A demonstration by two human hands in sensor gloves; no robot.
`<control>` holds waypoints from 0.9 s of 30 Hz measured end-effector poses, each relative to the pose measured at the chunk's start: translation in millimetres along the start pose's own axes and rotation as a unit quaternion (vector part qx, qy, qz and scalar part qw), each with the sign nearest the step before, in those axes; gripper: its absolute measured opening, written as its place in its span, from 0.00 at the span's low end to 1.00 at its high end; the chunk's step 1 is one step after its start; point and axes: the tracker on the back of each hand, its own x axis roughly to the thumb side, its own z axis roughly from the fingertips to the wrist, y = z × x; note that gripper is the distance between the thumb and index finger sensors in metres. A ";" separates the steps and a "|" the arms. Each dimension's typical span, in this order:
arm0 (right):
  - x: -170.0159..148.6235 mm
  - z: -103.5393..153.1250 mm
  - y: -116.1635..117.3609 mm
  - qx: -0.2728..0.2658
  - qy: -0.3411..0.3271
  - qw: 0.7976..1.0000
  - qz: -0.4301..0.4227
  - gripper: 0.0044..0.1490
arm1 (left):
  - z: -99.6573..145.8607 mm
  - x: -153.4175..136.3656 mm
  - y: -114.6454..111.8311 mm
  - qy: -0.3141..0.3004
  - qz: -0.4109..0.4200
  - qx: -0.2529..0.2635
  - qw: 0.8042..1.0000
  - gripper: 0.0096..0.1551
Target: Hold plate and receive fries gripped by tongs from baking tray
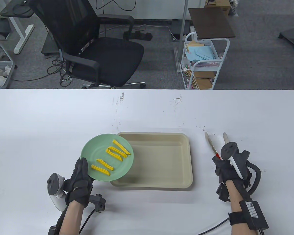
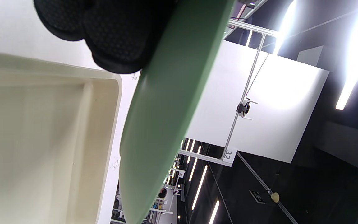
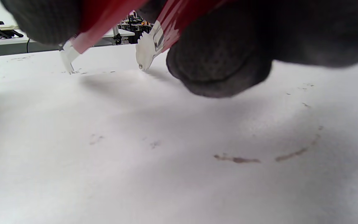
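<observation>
Table view: left hand (image 1: 79, 182) gripped the round pale-green plate (image 1: 93, 149) by its lower-left rim, lower centre-left of frame, overhanging the empty beige rectangular baking tray (image 1: 161, 181); yellow crinkle-cut fries (image 1: 111, 156) lay on it; right hand (image 1: 229, 169) held red-handled tongs (image 1: 214, 144), tips apart, lower right.

Left wrist view: fingers (image 2: 117, 40) pressed under the plate's rim (image 2: 166, 102), top of frame; plate looked tilted; judgement: level it, keep grip firm, lower slowly.

Right wrist view: fingers (image 3: 222, 65) wrapped the tongs' red arms (image 3: 104, 15); tips (image 3: 146, 51) gripping nothing, touching the white table (image 3: 166, 155).

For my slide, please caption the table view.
Left hand holds round green plate of crinkle-cut yellow fries; right hand holds tongs.
</observation>
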 end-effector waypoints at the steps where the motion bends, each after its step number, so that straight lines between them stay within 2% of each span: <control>1: 0.8 -0.3 1.7 0.000 0.001 1.000 0.003 0.53 | 0.0 0.0 0.1 0.000 0.000 0.000 1.000 0.39; 8: 11.9 -3.7 16.9 0.009 0.008 0.996 0.093 0.54 | 0.2 0.1 0.8 -0.003 0.000 0.006 1.000 0.39; 14: 24.6 -6.2 25.0 0.016 0.023 0.979 0.202 0.54 | 0.3 0.0 0.9 -0.002 -0.001 0.006 1.000 0.39; 17: 27.2 -6.7 25.4 0.011 0.024 0.977 0.213 0.54 | 0.5 0.1 0.9 -0.001 -0.002 0.006 1.000 0.39; 20: 27.4 -5.8 22.6 0.023 0.029 0.976 0.215 0.55 | 0.5 0.2 0.9 0.000 -0.001 0.006 1.000 0.39; 23: 28.4 0.2 5.6 0.046 0.038 0.986 0.155 0.53 | 0.2 0.2 0.7 0.001 -0.002 0.004 1.000 0.39; 27: 42.3 23.0 -23.5 -0.021 -0.037 0.998 0.038 0.52 | 0.0 -0.3 0.1 0.005 0.000 0.003 1.000 0.39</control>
